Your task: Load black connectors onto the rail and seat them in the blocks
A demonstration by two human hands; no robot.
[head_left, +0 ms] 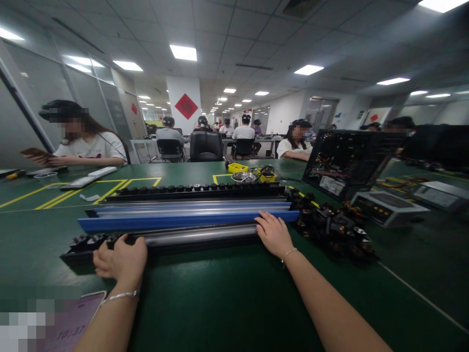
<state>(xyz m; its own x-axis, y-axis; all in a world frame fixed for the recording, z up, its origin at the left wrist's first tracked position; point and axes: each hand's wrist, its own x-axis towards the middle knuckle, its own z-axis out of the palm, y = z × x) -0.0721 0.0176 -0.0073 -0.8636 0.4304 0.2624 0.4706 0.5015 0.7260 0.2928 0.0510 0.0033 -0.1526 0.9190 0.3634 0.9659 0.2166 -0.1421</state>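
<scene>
A long assembly of black, blue and silver rails (190,215) lies across the green table (227,293) in front of me. My left hand (120,259) is curled over its near left end, fingers closed on the black toothed strip (88,242). My right hand (273,234) rests on the silver rail (198,233) near the right end, fingers bent down against the blue bar (183,222). A pile of small black parts (333,227) lies just right of the rails.
A phone (73,322) lies at the near left. An open computer case (344,161) and grey boxes (388,208) stand at right. Yellow bins (238,167) and a metal bowl (242,177) sit behind the rails. Other people sit at the left and far tables.
</scene>
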